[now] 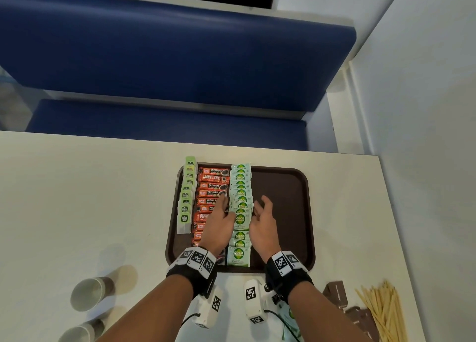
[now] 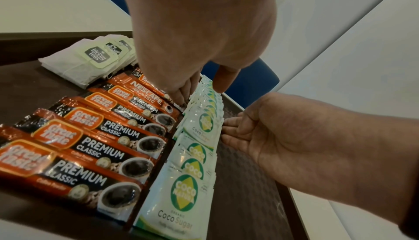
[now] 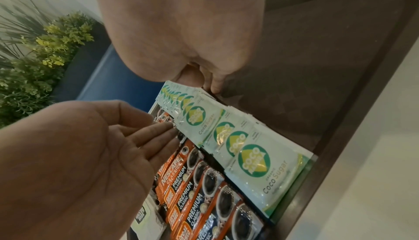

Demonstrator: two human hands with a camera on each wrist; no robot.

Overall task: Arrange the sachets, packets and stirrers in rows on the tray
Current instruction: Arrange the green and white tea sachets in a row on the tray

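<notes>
So right now I've got both hands flanking the sugar sachets (image 1: pixel 240 207), the third row on the tray (image 1: pixel 288 187), next to the coffee packets (image 1: pixel 212 187) and tea bags (image 1: pixel 187 194). My left hand (image 1: pixel 219 223) has its fingers straight against the row's left edge; my right hand (image 1: pixel 262 220) is relaxed and spread by the right edge, gripping nothing. Best bet, I reckon: squeeze gently from both sides so the overlapped sachets square up without buckling. Stirrers (image 1: pixel 383 313) are on the table, waiting for the bare side of the tray.
</notes>
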